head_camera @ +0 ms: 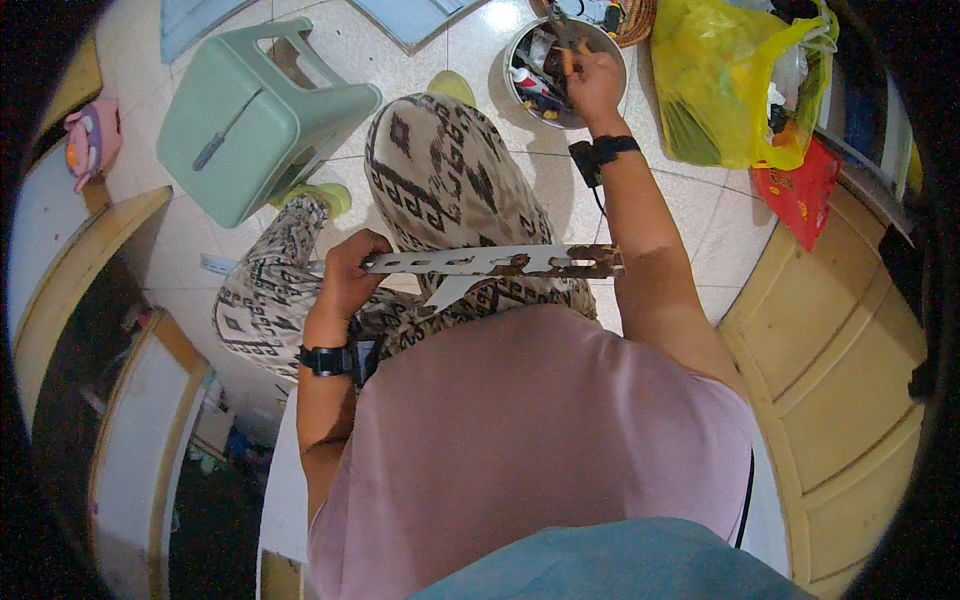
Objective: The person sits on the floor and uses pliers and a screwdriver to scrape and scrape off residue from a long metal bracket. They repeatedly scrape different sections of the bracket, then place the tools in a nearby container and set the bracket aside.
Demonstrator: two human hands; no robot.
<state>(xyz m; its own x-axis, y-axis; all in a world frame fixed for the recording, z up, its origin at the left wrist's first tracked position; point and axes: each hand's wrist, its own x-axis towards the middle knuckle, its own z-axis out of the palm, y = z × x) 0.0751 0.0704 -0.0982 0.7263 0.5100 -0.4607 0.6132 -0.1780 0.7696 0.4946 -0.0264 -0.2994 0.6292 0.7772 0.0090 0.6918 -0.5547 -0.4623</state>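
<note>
My left hand (354, 271) grips a slotted metal angle bar (465, 262) that lies across my lap. Its right end is brown with rust and reaches my right forearm. At the upper right, my right hand (596, 86) is over a round metal pot (510, 88) and holds an orange-handled tool (568, 61); its dark, blurred head hides its exact kind. Inside the pot are several tools and small parts, among them a red-and-white tube (529, 81). My fingers cover some of them.
A pale green plastic stool (247, 67) lies on its side at left, with a screwdriver (214, 148) on it. Beyond the pot stands a wicker basket (637, 22). A yellow plastic bag (712, 97) and a red bag (799, 187) sit right, near a wooden door (832, 322).
</note>
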